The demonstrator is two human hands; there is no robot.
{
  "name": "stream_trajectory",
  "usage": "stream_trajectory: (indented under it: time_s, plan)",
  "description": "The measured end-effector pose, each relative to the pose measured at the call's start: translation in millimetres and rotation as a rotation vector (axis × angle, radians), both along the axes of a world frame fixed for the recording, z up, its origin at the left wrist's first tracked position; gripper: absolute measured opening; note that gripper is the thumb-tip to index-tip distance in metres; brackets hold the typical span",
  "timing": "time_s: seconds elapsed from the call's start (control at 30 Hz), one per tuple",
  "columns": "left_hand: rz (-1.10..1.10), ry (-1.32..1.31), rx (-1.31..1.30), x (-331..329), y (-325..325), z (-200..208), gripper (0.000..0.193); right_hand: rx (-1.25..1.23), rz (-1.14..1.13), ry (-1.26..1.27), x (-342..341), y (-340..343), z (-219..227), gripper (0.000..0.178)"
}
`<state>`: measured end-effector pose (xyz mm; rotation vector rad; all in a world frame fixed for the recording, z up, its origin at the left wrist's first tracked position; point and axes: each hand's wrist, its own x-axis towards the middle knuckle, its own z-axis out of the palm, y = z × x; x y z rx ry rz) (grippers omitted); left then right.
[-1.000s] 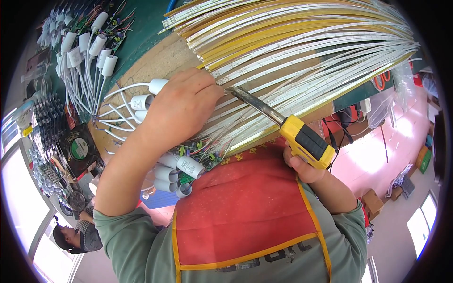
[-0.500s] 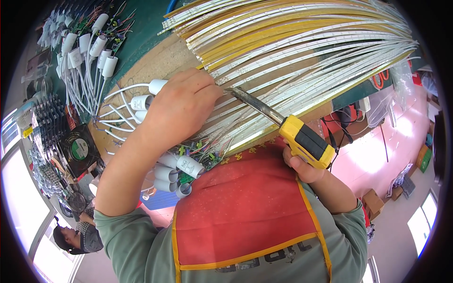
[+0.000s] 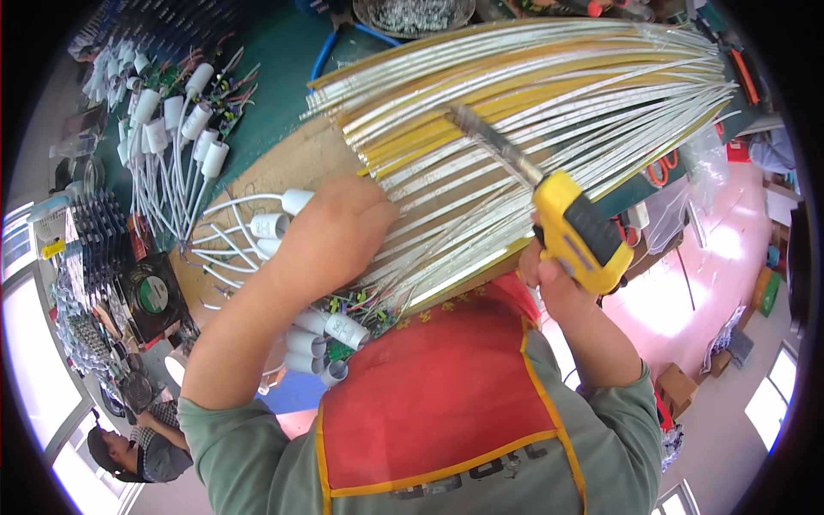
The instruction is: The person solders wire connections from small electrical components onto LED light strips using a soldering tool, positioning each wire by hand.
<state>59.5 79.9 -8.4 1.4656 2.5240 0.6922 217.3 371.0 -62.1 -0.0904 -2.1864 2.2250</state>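
Note:
My left hand (image 3: 342,225) is closed, knuckles up, at the left ends of a fan of long white and yellow LED strips (image 3: 515,99). What its fingers pinch is hidden beneath it. My right hand (image 3: 549,273) grips a yellow and black soldering gun (image 3: 582,230), whose metal barrel points up and left over the strips, apart from my left hand. White cylinders on white cables (image 3: 269,227) lie just left of my left hand. Below its wrist are more white cylinders (image 3: 346,330) with small green circuit boards and thin wires.
Brown board (image 3: 318,159) lies under the strips on a green table (image 3: 283,51). A bundle of white cylinders (image 3: 148,107) lies at the far left, above a black fan (image 3: 153,293). A dish (image 3: 414,15) of small bits stands at the back. Another person (image 3: 142,451) is at the lower left.
The soldering gun has moved up and right, its tip now away from my left hand and over the strips. The view has shifted, showing more of the table's far side.

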Motion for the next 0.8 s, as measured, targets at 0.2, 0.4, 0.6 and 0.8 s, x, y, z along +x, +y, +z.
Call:
stream_trajectory:
  time_s: [0.2, 0.4, 0.6, 0.8]
  plan:
    - [0.015, -0.045, 0.018, 5, 0, 1, 0.022, -0.074, -0.108, 0.287, -92, -9, 51, 0.057]
    - [0.029, -0.012, 0.017, 9, 0, -3, 0.02, -0.07, -0.221, -0.158, -127, -18, 65, 0.016]
    - [0.02, -0.018, 0.012, 2, 1, -2, 0.023, -0.191, -0.081, -0.084, -66, -21, 48, 0.054]
    - [0.032, -0.018, -0.011, 2, -1, -1, 0.021, -0.152, 0.144, -0.167, 19, -13, 13, 0.04]
